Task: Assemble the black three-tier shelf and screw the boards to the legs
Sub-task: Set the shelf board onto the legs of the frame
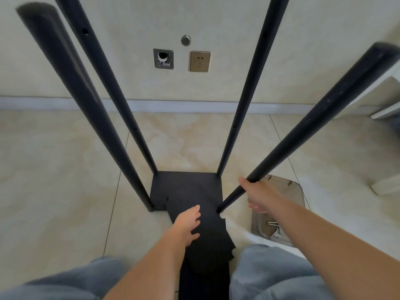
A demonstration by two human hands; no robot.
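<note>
Step in hand, by judgement: a second board is being brought into the frame, the lowest board already standing on the floor with four legs rising from its corners. The next move calls for the loose board to be lifted level between the legs, its corner notches matched to the side holes in the legs, and screws fetched.

Right hand [256,194]: fingers curled around the near-right leg [303,135], low on its length, steadying it. That leg leans outward to the right; a white plug or foot shows at its lower end, at the base board's near-right corner.

Left hand [189,224]: fingers straight and spread, palm laid flat on the loose board [207,239], holding nothing. The loose board lies tilted, its far edge overlapping the near edge of the base board [186,182] and its near end running back between the person's knees.

Near-left leg [86,109], far-left leg [112,92] and far-right leg [249,94] stand at the remaining corners. Whether any leg is screwed down cannot be told.

A grey tray [259,226] holding screws [275,229] sits on the floor [54,169], just right of the base board.
</note>
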